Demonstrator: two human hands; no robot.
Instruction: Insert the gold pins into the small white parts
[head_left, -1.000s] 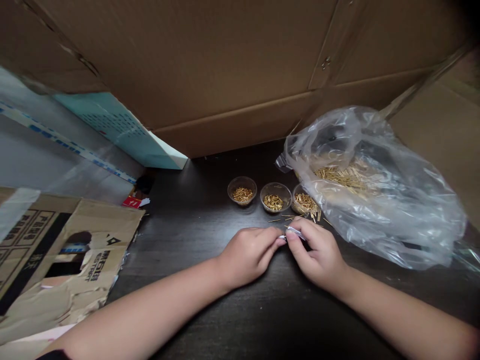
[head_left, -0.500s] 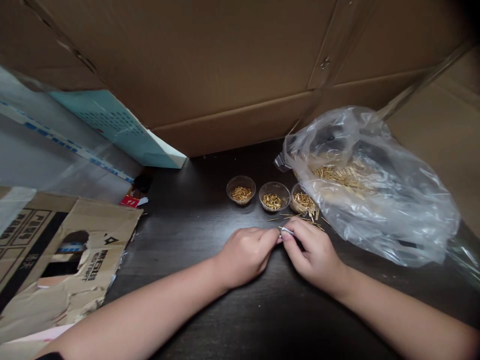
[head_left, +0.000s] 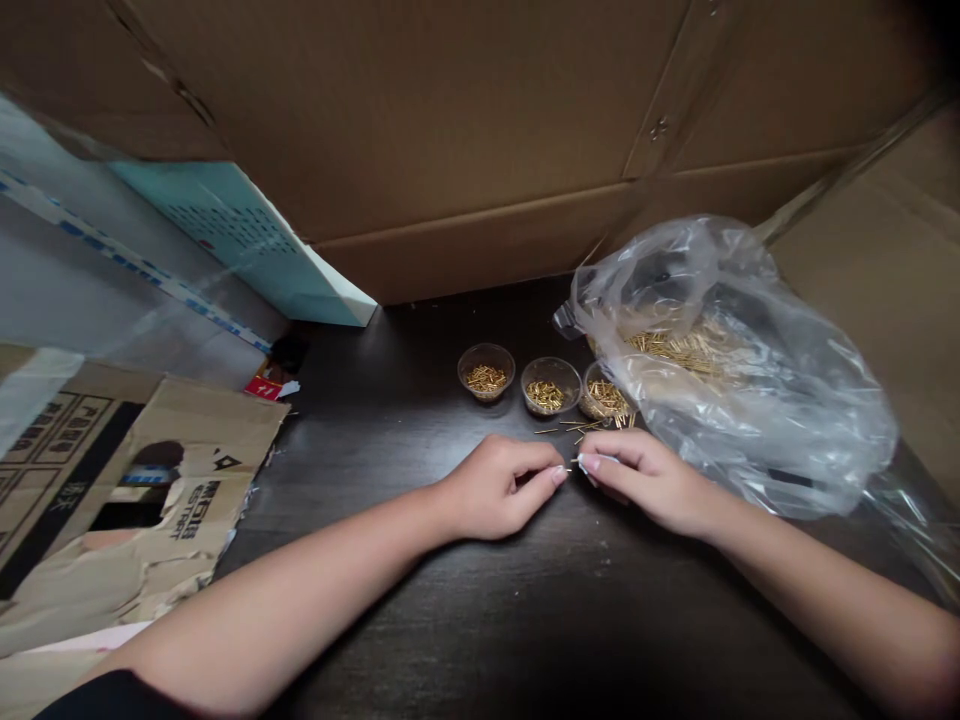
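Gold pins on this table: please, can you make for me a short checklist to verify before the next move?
1. Small white piece in the right hand fingers: ok, held at the fingertips.
2. Left hand apart from the right hand: ok, not touching.
3. Three clear cups holding pins: ok, upright.
4. Loose gold pins beside the rightmost cup: not ok, scattered on the dark table.
5. Plastic bag of pins: cannot tell if sealed.

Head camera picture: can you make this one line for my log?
right hand: pinching small white scrap | left hand: beside it | nearby: loose gold pins, three clear cups
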